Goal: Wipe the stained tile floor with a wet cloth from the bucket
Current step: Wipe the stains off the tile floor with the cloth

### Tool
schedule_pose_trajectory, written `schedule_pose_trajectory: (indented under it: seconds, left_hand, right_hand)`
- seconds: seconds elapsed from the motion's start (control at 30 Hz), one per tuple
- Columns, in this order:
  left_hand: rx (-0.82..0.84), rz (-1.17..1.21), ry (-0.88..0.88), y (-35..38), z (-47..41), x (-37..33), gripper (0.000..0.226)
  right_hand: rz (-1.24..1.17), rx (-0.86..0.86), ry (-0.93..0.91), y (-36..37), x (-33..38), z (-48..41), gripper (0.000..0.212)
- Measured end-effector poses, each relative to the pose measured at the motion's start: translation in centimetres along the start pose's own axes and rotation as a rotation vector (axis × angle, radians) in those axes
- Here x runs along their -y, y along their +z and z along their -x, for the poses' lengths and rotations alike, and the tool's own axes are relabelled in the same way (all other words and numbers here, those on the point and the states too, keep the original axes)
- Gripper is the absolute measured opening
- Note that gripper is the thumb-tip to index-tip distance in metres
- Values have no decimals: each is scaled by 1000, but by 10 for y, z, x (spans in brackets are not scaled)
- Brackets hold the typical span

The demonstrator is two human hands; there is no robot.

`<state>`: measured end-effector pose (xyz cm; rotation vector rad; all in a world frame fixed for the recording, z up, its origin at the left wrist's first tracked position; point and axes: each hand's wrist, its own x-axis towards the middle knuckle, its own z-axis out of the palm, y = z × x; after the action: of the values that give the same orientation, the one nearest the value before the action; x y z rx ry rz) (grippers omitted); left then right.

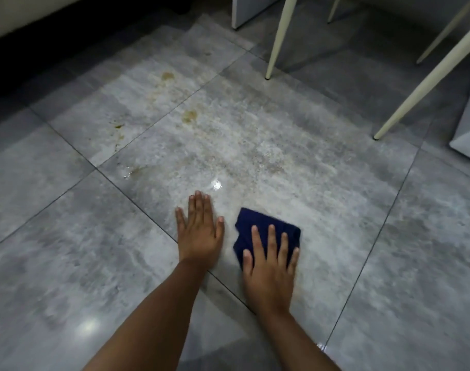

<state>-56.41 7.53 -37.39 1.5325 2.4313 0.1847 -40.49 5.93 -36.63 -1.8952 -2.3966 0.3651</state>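
On glossy grey tile floor (335, 210), right hand (268, 271) presses folded blue cloth (244, 226) with straight fingers; left hand (199, 228) rests flat; brown stains (189, 116) and slim cream chair legs (279, 36) lie beyond.

Nothing legible is recorded: no text, label, brand, number or sign shows on the dark blue cloth (255, 219), the grey tile floor (282, 145) or the white chair legs (279, 36).
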Motion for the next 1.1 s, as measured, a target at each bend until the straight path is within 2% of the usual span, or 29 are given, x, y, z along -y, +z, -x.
schedule_pose_trajectory:
  seconds: [0.07, 0.2, 0.3, 0.37, 0.43, 0.53, 0.6, 0.7, 0.77, 0.83, 0.87, 1.0, 1.03, 1.1]
  left_hand:
    - [-6, 4, 18, -2, 0, 5, 73]
    - [-3, 0, 83, -6, 4, 18, 70]
    - [1, -10, 72, -9, 3, 23, 67]
    - [-4, -8, 40, -14, 0, 32, 68]
    - [-49, 31, -21, -23, -8, 49, 71]
    - [-121, 40, -126, -37, -23, 87, 72]
    - [-162, 22, -220, -44, -32, 119, 68]
    - [-193, 17, -341, -53, -43, 159, 66]
    - [-193, 8, -375, -58, -51, 181, 67]
    - [-182, -22, -352, -61, -58, 198, 68]
    - [-179, -28, -332, -61, -62, 204, 67]
    - [-181, -13, -313, -58, -67, 209, 66]
    - [-173, -5, -313, -58, -66, 208, 65]
    - [-165, -6, -305, -57, -66, 207, 63]
  right_hand:
    - [36, -30, 25, -3, -17, -32, 56]
    - [6, -63, 300, -6, -24, -18, 58]
    - [-30, -9, 145, -2, 2, -1, 56]
    - [7, 22, -39, -3, 9, -31, 55]
    - [55, 53, -89, -7, 11, -73, 55]
    - [-2, 14, 159, -7, 13, -95, 56]
    - [-12, -31, 240, 1, 36, -76, 57]
    - [-12, -9, 15, 18, 87, -44, 59]
    - [-12, 20, -171, 27, 116, -57, 60]
    - [22, 39, -264, 27, 133, -85, 60]
    - [37, 39, -253, 27, 136, -98, 59]
    - [-10, -20, -24, 29, 139, -97, 58]
    - [-17, -29, -36, 29, 146, -84, 58]
    - [-28, 10, -180, 33, 165, -64, 56]
